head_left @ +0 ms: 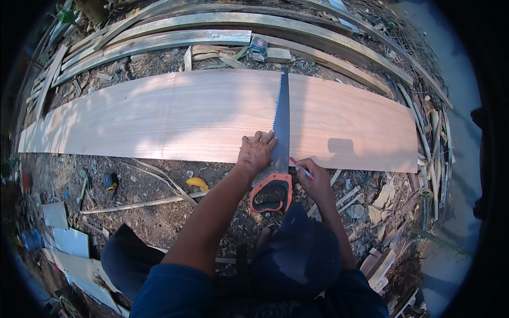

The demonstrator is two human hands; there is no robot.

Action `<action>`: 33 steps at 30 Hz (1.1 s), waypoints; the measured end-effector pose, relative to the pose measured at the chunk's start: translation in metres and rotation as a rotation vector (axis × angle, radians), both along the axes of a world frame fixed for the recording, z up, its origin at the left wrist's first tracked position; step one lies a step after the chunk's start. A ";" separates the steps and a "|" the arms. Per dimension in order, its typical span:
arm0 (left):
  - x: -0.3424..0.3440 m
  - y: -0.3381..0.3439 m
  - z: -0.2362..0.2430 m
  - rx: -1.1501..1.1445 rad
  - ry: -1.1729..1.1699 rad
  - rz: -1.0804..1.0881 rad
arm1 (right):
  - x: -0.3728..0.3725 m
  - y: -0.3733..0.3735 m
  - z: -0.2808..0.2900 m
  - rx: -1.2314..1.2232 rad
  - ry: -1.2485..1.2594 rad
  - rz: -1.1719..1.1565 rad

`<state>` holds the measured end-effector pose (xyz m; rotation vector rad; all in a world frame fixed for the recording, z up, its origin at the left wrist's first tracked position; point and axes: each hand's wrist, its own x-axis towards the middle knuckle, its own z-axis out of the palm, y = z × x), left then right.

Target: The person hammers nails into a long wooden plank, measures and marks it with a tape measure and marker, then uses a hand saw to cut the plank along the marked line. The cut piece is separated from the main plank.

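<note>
A handsaw point(283, 122) lies flat across a long plywood board point(212, 111), its toothed edge to the left and its orange and black handle hanging past the near edge. With fingers spread, my left hand point(256, 150) lies on the board, fingertips pressing against the blade's left side. My right hand point(315, 183) is closed around a slim red pen point(301, 168), whose back end looks white and blue. The pen's tip meets the blade's right side close to the board's near edge.
Long timber planks point(212, 21) run behind the board, with a small green and red pack point(258, 49) beside them. On the littered ground lie a black and yellow tape measure point(111, 180), a yellow object point(198, 183) and thin wood strips. Scrap wood point(382, 265) is piled at the near right.
</note>
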<state>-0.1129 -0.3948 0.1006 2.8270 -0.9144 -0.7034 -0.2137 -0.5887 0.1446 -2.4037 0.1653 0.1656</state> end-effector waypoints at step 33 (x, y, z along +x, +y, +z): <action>-0.011 0.005 -0.015 -0.138 -0.093 0.032 | 0.295 -0.044 -0.043 -0.060 -0.054 -0.050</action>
